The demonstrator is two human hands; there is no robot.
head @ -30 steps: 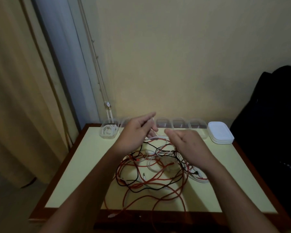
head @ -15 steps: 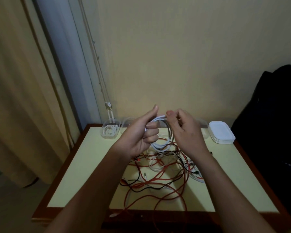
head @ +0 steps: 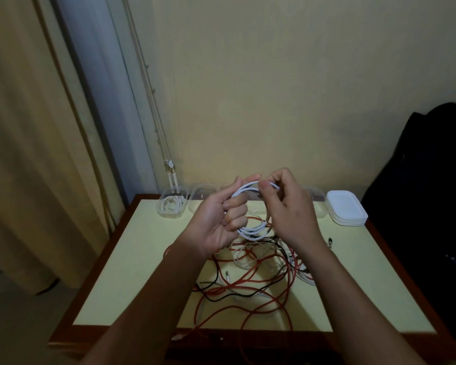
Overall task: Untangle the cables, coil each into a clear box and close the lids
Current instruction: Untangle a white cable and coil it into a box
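Observation:
A white cable (head: 250, 230) is wound in loops and held above the table. My left hand (head: 223, 219) grips the loops with its fingers curled round them. My right hand (head: 284, 206) pinches the top of the same coil between thumb and fingers. Below both hands lies a tangle of red, black and white cables (head: 258, 280) on the yellow tabletop. A row of clear boxes stands along the far edge; the leftmost clear box (head: 172, 205) holds a coiled white cable, another clear box (head: 200, 196) beside it looks empty, and my hands hide the others.
A stack of white lids (head: 346, 208) sits at the back right of the table (head: 132, 272). A red cable hangs over the front edge. A dark bag (head: 427, 206) stands to the right; a curtain (head: 37, 154) hangs to the left.
Both hands rose from the tangle with the white cable. The cable went from a single strand to several loops gathered in my left hand.

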